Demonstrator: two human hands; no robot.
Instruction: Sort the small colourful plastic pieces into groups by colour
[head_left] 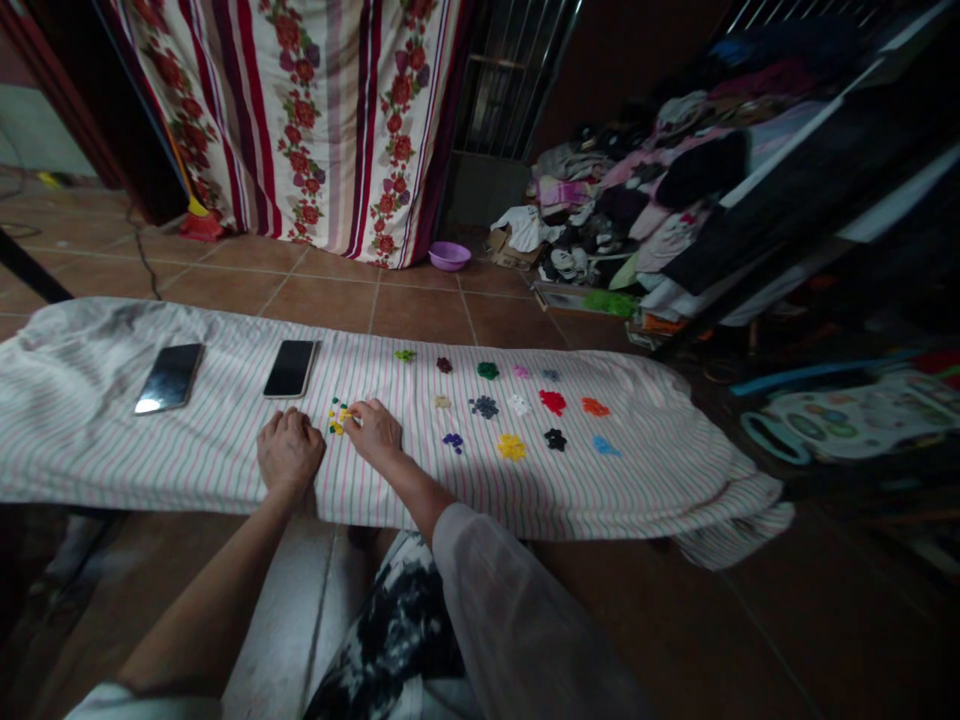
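Note:
On the striped cloth, a small mixed pile of yellow and green pieces (337, 424) lies between my hands. My right hand (375, 432) reaches to the pile's right side, thumb and fingers pinched at what looks like a small yellow piece; the fingertips partly cover it. Just left of the pile, my left hand (290, 448) rests palm down with fingers curled, and its palm side is hidden. Right of my hands are separate small heaps, among them yellow (511, 446), red (553, 402), dark green (487, 370), dark grey (484, 407) and black (555, 440) pieces.
Two phones lie to the left, a black one (290, 369) and a reflective one (171, 379). The striped cloth (600, 500) drapes over the table's edges. Beyond stand a floral curtain (349, 130), a purple basin (450, 257) and a large heap of clothes (630, 190).

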